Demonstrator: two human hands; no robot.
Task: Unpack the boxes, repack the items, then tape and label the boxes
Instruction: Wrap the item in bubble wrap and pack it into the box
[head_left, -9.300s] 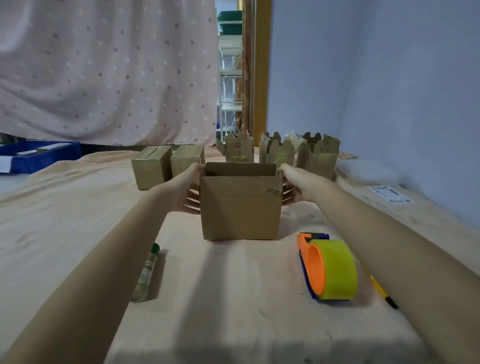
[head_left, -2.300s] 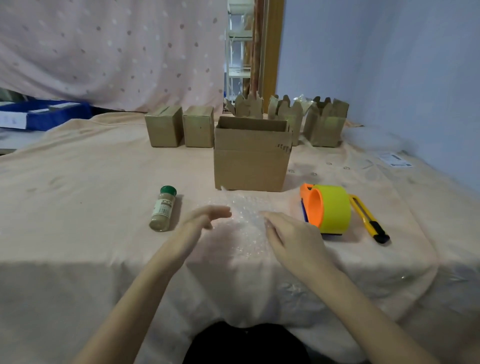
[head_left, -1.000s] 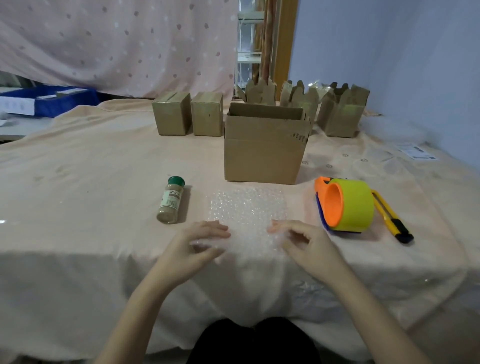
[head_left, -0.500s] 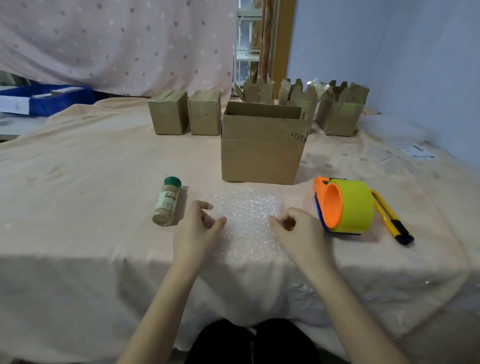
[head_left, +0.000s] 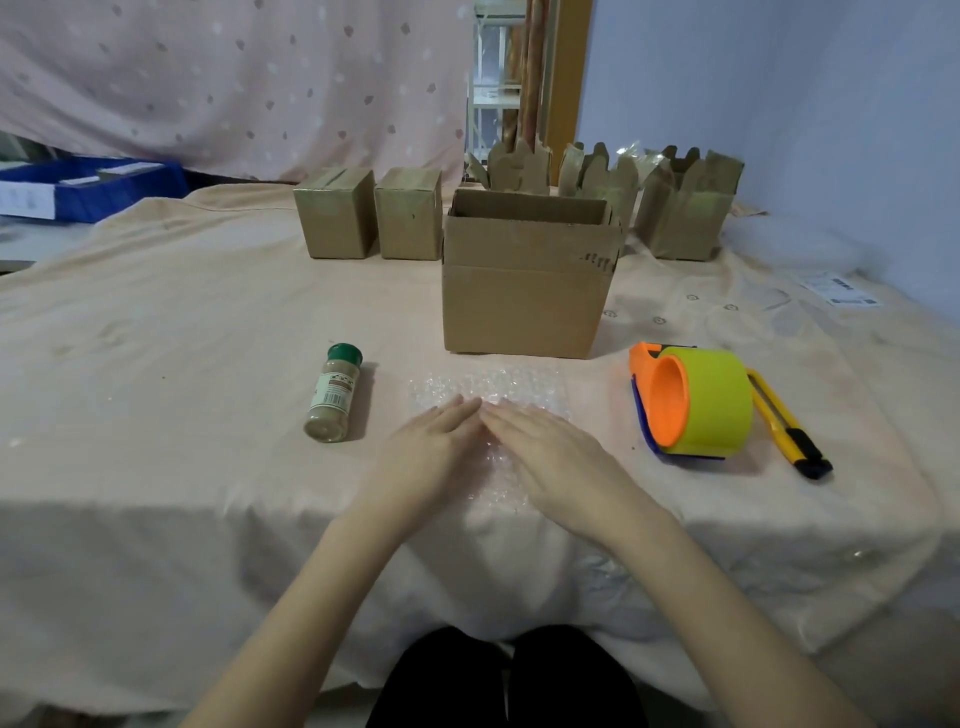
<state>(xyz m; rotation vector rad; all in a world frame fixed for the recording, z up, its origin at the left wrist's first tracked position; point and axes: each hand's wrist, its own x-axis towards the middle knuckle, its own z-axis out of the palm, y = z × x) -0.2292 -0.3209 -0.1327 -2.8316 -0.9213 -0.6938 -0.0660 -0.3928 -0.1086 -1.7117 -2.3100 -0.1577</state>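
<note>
Both the left hand (head_left: 434, 451) and right hand (head_left: 553, 457) press flat, fingers straight, on the bubble wrap (head_left: 498, 387), while the spice jar (head_left: 332, 393) is not yet wrapped and the open box (head_left: 524, 306) waits for packing, tape and label

flat hands (head_left: 431, 452) on bubble wrap (head_left: 488, 387), open box (head_left: 527, 275)

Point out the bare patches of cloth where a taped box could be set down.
Widest: left of the spice bottle, in front of the two closed boxes. Smaller: right of the open box, behind the tape dispenser. Crowded: the back row, and the middle, where both hands press the bubble wrap.
</note>
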